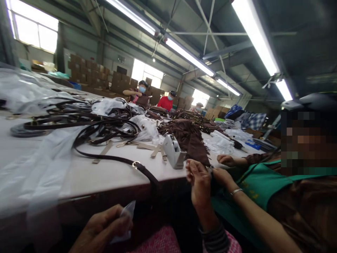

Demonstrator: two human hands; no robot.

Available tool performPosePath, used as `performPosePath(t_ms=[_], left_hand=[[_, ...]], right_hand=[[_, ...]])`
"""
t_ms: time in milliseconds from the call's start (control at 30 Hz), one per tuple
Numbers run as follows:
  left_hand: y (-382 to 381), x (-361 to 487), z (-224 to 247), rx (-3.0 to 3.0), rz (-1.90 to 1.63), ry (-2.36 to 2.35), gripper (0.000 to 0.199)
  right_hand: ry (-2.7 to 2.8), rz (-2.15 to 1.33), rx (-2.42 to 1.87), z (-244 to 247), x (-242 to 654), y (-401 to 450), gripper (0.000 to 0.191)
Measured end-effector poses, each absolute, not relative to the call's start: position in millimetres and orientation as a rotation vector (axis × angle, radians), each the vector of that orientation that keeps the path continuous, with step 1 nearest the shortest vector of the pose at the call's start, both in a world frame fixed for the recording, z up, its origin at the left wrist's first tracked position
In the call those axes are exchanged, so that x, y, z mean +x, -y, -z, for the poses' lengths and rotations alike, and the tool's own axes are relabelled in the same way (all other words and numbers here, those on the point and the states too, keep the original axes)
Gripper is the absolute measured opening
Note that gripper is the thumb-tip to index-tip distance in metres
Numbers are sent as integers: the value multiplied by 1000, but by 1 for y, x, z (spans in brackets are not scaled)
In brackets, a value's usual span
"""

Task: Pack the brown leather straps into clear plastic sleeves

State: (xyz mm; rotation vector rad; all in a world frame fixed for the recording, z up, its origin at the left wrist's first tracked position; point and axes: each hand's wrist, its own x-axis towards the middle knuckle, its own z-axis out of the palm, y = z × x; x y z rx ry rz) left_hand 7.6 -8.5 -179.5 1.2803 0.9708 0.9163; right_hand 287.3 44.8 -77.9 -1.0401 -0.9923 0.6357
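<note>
Well, from the head view, the left hand (101,225) at seven o'clock pinches a clear plastic sheet (126,218); the right hand (200,182) at five o'clock is half curled, its hold unclear, just below a brown fringed leather piece (188,140); a grey tape dispenser (172,151) stands beside that; a co-worker's hand (223,177) reaches in at four o'clock.

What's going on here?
At a long white table in a workshop, the person's left hand pinches a small piece of clear plastic. Their right hand is raised beside a brown fringed piece. A co-worker's hand works close by. Dark straps with buckles and a grey tape dispenser lie on the table.
</note>
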Motion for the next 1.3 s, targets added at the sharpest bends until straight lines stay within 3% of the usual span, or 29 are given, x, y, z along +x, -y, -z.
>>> performPosePath(t_ms=[200, 367, 433, 700, 1000, 1100, 1300], left_hand=[[9, 14, 149, 1403, -914, -997, 50], [9, 11, 144, 1447, -925, -1050, 47], [8, 7, 144, 1406, -933, -1041, 45], [-7, 2, 111, 1506, -979, -801, 32], [-26, 8, 102, 1407, -987, -793, 40], [-23, 8, 100, 1421, -996, -870, 41], [-17, 0, 95, 1577, -1007, -1044, 44]], right_hand=[[1831, -710, -1230, 74, 274, -88, 25], [2151, -902, -1175, 73, 234, -122, 12], [2229, -1028, -1147, 68, 228, -129, 16], [1871, -1629, -955, 36, 210, -111, 29], [1495, -1587, -563, -4, 179, -129, 35], [1459, -1569, -549, -13, 177, -125, 30], [1539, -1701, -676, -4, 183, -119, 41]])
